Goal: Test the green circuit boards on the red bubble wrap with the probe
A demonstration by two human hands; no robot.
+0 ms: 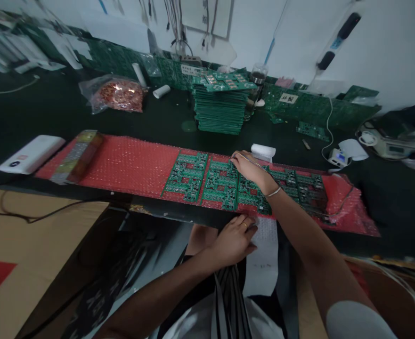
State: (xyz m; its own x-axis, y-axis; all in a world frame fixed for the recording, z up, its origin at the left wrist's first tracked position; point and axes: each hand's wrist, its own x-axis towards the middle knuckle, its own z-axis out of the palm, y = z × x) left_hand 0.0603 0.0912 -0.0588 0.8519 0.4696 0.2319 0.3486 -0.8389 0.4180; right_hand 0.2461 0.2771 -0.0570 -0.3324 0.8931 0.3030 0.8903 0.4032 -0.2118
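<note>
Fingers, right hand point(247, 168): bent over the far edge of green circuit boards point(212, 181); cannot tell whether grasping. Fingers, left hand point(234, 239): curled beside white paper point(264, 263), at near edge of counter point(165, 123); cannot tell whether holding. Advisable: light handling, by edges only. Circuit boards: side by side on red bubble wrap point(136, 162), component face up, long axis near-to-far, row running left-right.

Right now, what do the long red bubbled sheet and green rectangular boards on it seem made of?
Red bubbled sheet: glossy plastic film, probably, given its sparkling highlights. Green rectangular boards: perhaps resin laminate, finish unclear, judging by circuit patterning.
</note>
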